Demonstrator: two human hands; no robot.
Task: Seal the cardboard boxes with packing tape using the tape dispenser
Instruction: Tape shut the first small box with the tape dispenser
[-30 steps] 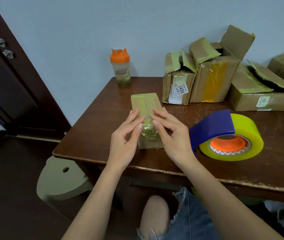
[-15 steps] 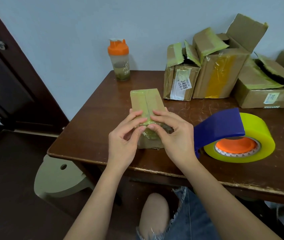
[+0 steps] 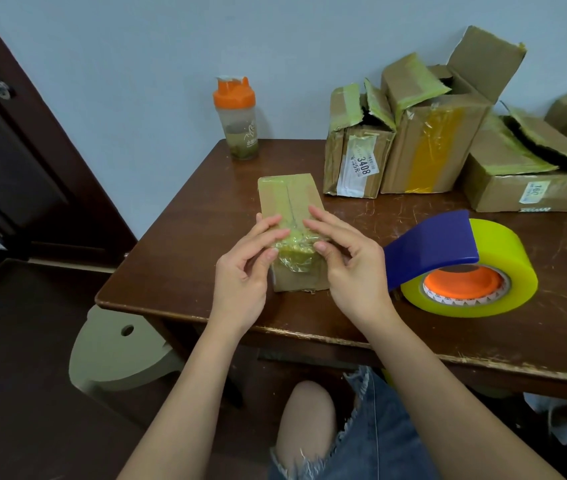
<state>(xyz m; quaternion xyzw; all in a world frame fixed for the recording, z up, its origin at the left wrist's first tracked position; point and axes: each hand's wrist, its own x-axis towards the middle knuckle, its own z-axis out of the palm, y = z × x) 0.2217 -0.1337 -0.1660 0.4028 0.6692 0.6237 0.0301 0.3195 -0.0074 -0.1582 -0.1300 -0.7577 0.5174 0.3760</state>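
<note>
A small box (image 3: pixel 290 216) lies near the desk's (image 3: pixel 178 271) front edge. Both hands, left (image 3: pixel 244 268) and right (image 3: pixel 348 268), press tape over its near end with relaxed fingers. Uneven pressing could leave wrinkles that lift.

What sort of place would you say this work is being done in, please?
Probably a home room used for parcel packing: a scratched dark wooden table against a plain wall, opened brown cardboard boxes, and an orange-lidded shaker bottle.

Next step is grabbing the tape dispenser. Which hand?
Right. The right hand sits next to the tape dispenser, which lies to its right on the table. The left hand is on the small box's far side and would have to cross over.
</note>
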